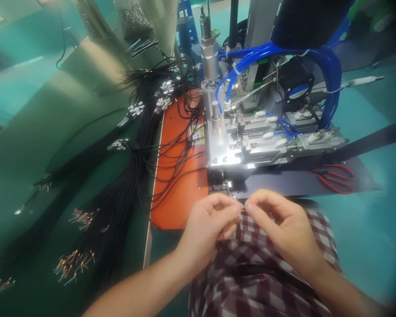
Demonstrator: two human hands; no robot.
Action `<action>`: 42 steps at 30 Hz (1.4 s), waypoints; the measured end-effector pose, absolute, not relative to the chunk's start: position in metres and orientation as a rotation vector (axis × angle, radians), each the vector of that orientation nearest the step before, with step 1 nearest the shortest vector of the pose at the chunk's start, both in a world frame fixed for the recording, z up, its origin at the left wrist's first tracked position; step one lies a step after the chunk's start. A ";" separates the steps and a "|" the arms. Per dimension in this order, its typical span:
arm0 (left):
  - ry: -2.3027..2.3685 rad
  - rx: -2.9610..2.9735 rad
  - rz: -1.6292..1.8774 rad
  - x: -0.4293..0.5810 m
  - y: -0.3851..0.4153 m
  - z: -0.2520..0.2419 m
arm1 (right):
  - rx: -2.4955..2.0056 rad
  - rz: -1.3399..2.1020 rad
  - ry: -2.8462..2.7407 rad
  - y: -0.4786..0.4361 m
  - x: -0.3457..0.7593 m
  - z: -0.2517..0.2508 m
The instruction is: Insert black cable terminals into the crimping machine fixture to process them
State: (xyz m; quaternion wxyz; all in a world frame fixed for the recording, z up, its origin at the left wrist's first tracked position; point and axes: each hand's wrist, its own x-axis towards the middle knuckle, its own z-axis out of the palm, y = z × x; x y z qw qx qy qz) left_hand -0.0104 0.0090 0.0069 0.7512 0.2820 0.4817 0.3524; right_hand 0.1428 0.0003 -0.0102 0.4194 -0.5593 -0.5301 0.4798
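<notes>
Close together in front of the machine, my two hands meet almost fingertip to fingertip above my checked clothing. My left hand (211, 220) is closed in a pinch, and so is my right hand (282, 222). Thin wires (243, 208), one pale and one orange, bridge the small gap between the fingertips. Most of their length is hidden by the fingers. Just beyond the hands stands the metal machine (222, 152), with a small black block at its front edge. The orange plate (180, 193) lies to the left of it.
Bundles of black cables (128, 176) with metal connectors (165, 94) and bare coloured wire ends (75, 264) cover the green table at left. Some cables cross the orange plate. Red-handled pliers (336, 178) lie at right. Blue air tubes (331, 83) arch over the machine.
</notes>
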 end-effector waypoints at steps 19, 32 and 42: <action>1.096 0.662 0.794 -0.009 0.009 0.008 | -1.365 1.131 -1.377 -0.003 0.144 -0.011; 1.111 0.726 0.802 -0.008 0.007 0.005 | -1.271 1.576 -1.007 0.001 0.143 -0.017; 1.070 0.682 0.769 -0.009 0.010 0.006 | -1.212 1.715 -0.906 0.000 0.146 -0.020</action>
